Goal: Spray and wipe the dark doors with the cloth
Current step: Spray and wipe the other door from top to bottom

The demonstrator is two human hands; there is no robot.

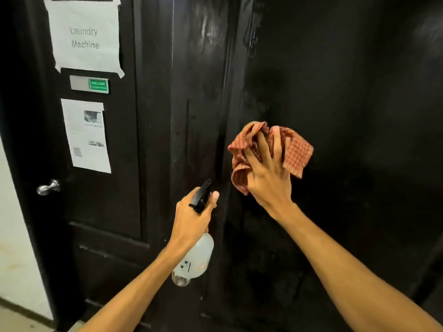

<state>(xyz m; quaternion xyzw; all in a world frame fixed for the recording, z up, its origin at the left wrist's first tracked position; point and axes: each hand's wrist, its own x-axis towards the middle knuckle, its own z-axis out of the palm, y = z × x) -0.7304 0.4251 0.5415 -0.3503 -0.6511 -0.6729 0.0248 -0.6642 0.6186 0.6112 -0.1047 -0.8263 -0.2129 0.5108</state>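
Left of the door knob (48,187) nothing shows; to its right hang a spray bottle (195,257), then, higher, a cloth (296,154) against the door (335,92).

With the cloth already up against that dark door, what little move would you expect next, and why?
Probably a wiping stroke upward: the right hand presses the bunched orange checked cloth on the dark door, and wet streaks glisten above it. The left hand holds the translucent spray bottle low.
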